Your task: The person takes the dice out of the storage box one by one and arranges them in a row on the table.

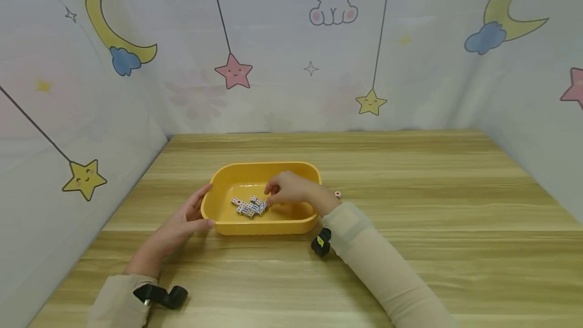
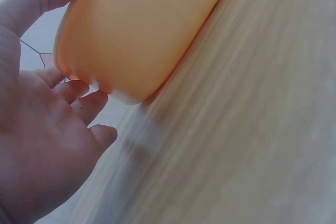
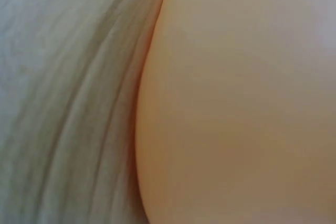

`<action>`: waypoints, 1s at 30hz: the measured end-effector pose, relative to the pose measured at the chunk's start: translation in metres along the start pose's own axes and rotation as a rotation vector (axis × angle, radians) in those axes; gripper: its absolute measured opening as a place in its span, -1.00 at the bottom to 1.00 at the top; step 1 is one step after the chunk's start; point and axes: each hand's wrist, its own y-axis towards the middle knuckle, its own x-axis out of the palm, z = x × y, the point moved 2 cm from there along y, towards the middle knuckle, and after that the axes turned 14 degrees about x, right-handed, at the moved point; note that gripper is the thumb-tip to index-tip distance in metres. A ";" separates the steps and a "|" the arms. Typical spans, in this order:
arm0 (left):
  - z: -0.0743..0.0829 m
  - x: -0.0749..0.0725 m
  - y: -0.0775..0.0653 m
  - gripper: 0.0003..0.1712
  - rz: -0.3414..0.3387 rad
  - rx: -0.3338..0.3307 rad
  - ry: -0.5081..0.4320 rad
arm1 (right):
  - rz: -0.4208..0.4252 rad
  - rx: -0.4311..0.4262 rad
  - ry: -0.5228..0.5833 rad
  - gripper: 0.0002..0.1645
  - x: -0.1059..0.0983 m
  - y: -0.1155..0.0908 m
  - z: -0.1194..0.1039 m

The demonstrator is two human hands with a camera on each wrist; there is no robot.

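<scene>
A yellow plastic tub [image 1: 266,228] sits on the table, with a cluster of small white dice [image 1: 248,210] on its floor, left of the middle. At the tub's left end my left hand [image 1: 184,224] holds the rim and wall between thumb and fingers; the left wrist view shows the fingertips [image 2: 97,100] against the outer wall. My right hand [image 1: 293,189] reaches over the right side into the tub, fingers bent down at the right edge of the dice. Whether a die is pinched there is hidden. The right wrist view shows only the tub's wall [image 3: 236,103], close up.
One die [image 1: 338,195] lies on the wooden table [image 1: 432,181] to the right of the tub, close to my right wrist. A white cloth [image 1: 282,54] printed with stars, moons and a rabbit hangs behind and along both sides. Each wrist carries a black camera [image 1: 161,296].
</scene>
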 end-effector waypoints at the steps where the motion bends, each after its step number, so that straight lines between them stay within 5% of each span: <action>1: 0.000 0.000 0.000 -0.01 0.000 0.000 -0.001 | 0.000 0.001 -0.004 -0.70 0.000 0.000 0.000; 30: 0.000 0.000 0.000 -0.02 -0.004 0.006 -0.013 | -0.011 0.053 -0.079 -0.79 0.008 0.004 0.000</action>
